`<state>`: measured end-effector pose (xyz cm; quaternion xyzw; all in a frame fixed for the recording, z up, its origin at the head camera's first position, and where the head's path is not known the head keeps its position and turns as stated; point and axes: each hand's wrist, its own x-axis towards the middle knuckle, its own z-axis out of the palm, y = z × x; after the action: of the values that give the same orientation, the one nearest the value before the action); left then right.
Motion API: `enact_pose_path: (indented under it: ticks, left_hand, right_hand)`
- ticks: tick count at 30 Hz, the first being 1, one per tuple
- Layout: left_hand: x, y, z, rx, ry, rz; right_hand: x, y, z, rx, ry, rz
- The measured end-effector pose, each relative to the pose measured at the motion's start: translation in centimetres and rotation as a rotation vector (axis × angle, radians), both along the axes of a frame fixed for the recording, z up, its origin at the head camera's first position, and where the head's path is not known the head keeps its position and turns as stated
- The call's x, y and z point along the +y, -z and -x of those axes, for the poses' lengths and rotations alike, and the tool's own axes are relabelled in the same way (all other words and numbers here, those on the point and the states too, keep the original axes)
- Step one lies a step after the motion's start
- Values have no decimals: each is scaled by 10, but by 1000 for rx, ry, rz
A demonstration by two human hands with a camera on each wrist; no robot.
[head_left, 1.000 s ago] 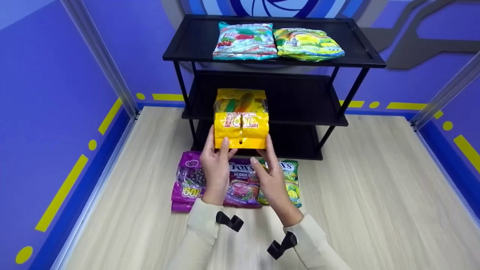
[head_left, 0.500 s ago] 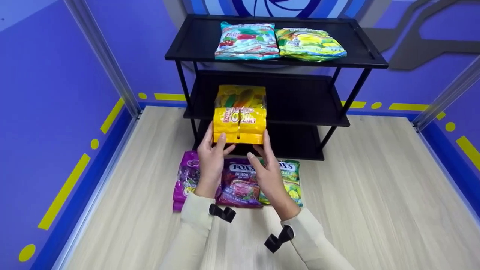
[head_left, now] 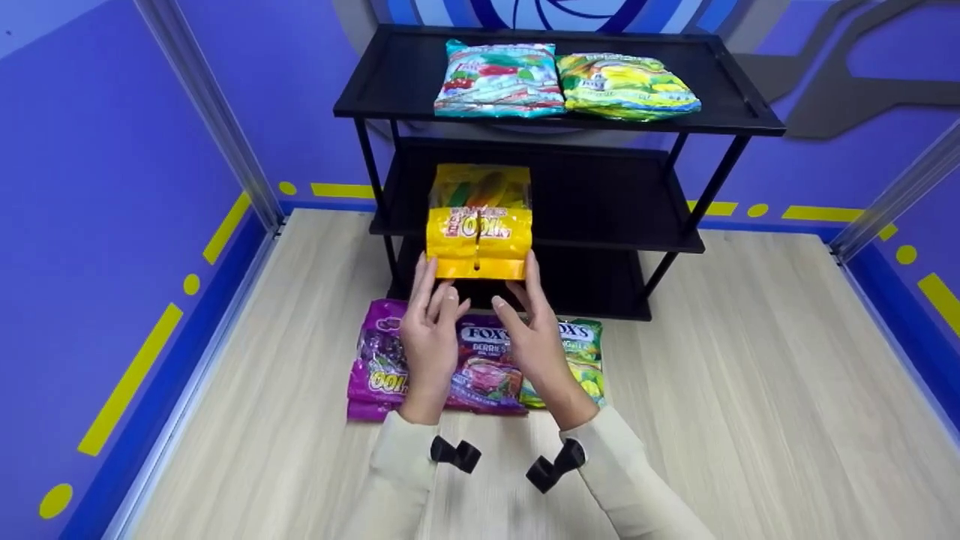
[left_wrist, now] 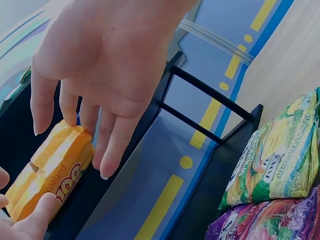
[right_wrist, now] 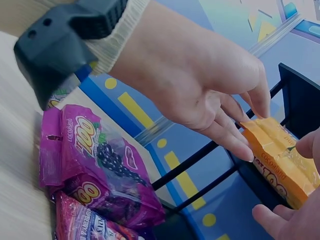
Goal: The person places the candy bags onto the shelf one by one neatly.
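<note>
A yellow candy bag [head_left: 480,225] lies on the left part of the middle shelf, its near end at the shelf's front edge. My left hand [head_left: 431,349] is at the bag's near left corner, fingers mostly straight at its edge and thumb off it. At the near right corner is my right hand [head_left: 541,349], its straight fingers touching the bag's side and its thumb apart from it. Both wrist views show the fingertips close around the end of the yellow bag [left_wrist: 52,167]. Neither hand curls round it.
A black three-tier shelf [head_left: 615,199] stands against the back wall. On top lie a teal candy bag [head_left: 499,79] and a yellow-green one [head_left: 626,86]. Before it, a purple grape bag [head_left: 371,367], a berries bag [head_left: 487,371] and a green bag [head_left: 589,375] lie on the floor.
The yellow bag has moved back, farther over the middle shelf. My left thumb has come off its near end, and my left hand has loosened.
</note>
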<state>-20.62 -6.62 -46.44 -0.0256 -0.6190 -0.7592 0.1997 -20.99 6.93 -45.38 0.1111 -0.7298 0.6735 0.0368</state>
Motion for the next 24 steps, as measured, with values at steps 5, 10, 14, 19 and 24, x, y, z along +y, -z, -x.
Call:
enact_pose_path:
  ticks: [5, 10, 14, 19, 24]
  left_hand:
    - [2, 1, 5, -4, 19, 49]
    - [3, 2, 9, 24, 11, 125]
    - [4, 1, 10, 32, 21, 132]
    - [5, 0, 11, 9, 25, 127]
    - [7, 0, 15, -9, 27, 114]
  right_hand:
    - [2, -1, 4, 13, 7, -32]
    - [2, -3, 4, 10, 16, -45]
    - [3, -3, -3, 25, 29, -45]
    - [3, -5, -13, -31, 13, -11]
    - [2, -8, -11, -128, -94, 99]
